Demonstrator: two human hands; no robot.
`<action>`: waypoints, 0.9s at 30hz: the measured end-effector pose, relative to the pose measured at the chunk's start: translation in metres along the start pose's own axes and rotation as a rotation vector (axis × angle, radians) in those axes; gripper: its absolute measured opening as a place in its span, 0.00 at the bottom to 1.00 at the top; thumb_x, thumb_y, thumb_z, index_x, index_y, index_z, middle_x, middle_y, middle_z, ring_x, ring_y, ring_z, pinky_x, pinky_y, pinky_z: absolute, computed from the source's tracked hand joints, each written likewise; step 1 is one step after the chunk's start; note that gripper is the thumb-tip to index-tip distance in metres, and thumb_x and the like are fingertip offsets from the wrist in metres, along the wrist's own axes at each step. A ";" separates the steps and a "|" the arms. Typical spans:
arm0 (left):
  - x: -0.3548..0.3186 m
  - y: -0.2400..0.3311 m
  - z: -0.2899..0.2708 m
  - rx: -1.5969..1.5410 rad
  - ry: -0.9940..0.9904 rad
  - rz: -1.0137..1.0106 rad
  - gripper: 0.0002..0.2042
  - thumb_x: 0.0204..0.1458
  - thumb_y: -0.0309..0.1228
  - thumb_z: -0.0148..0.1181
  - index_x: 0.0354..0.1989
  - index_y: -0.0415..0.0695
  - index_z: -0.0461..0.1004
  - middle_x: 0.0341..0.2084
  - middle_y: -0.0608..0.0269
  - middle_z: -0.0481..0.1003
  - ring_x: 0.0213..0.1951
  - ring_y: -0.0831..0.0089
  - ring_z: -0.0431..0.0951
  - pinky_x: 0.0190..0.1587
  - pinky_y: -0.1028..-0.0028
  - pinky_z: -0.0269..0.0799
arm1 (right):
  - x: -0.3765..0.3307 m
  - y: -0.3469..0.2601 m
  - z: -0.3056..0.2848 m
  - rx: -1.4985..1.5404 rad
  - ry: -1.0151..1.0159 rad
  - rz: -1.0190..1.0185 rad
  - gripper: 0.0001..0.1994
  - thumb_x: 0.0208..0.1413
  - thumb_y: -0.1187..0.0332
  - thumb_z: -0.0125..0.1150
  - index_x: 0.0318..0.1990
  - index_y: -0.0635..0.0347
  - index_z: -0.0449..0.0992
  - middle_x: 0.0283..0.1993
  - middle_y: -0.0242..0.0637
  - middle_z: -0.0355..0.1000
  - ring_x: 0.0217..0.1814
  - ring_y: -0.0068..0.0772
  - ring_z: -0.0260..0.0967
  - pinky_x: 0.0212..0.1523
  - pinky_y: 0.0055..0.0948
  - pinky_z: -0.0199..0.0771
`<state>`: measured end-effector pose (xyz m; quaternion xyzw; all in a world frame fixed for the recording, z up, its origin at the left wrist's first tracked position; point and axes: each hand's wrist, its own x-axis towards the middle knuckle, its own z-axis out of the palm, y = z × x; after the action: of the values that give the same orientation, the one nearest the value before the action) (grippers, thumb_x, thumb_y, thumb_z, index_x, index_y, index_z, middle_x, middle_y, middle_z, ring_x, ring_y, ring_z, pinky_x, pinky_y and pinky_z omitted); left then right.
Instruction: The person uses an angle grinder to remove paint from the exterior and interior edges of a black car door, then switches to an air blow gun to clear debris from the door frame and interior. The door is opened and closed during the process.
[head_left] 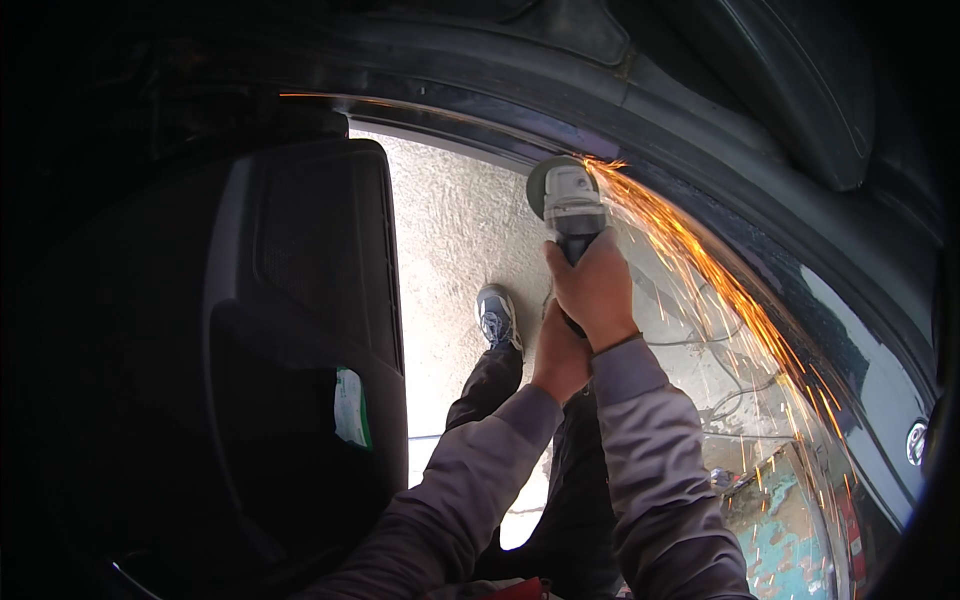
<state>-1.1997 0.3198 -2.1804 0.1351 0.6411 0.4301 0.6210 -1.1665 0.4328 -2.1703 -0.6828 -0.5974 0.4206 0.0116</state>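
Observation:
An angle grinder [573, 192] with a grey-white head is in both my hands. My right hand [600, 290] wraps round its dark body just behind the head. Lower down, my left hand [562, 352] is closed round the rear of the grinder, which the hands mostly hide. The round disc [537, 186] meets the edge of a dark car door sill [490, 138]. Orange sparks [725, 262] stream from that contact toward the lower right, along the sill.
To the left stands an open black car door [310, 250] with a green-and-white paper [350, 408] in its pocket. Dark cables [738, 392] lie on the concrete floor [440, 220]. A dark seat [800, 90] is inside the car. A worn teal surface [780, 530] lies at lower right.

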 end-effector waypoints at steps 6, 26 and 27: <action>-0.005 -0.007 -0.005 0.170 0.010 0.038 0.36 0.48 0.33 0.79 0.63 0.36 0.67 0.56 0.48 0.78 0.59 0.57 0.80 0.60 0.63 0.73 | -0.003 0.001 0.002 0.026 0.011 -0.010 0.31 0.59 0.49 0.71 0.47 0.74 0.67 0.42 0.67 0.79 0.45 0.70 0.80 0.45 0.56 0.81; -0.003 0.013 0.008 0.003 -0.060 -0.006 0.38 0.53 0.31 0.77 0.70 0.36 0.63 0.62 0.54 0.76 0.63 0.66 0.77 0.64 0.68 0.71 | -0.001 0.009 -0.002 0.017 0.048 -0.030 0.32 0.58 0.49 0.72 0.47 0.74 0.68 0.41 0.66 0.79 0.44 0.70 0.80 0.44 0.55 0.81; -0.003 0.013 0.008 0.083 -0.065 0.014 0.38 0.53 0.30 0.77 0.70 0.36 0.63 0.62 0.55 0.76 0.63 0.67 0.77 0.64 0.68 0.71 | -0.002 0.010 -0.001 0.032 0.061 -0.003 0.32 0.57 0.49 0.73 0.47 0.74 0.68 0.41 0.67 0.79 0.44 0.71 0.79 0.44 0.56 0.80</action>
<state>-1.1961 0.3286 -2.1684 0.1793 0.6369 0.4029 0.6324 -1.1573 0.4291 -2.1736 -0.6940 -0.5911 0.4090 0.0413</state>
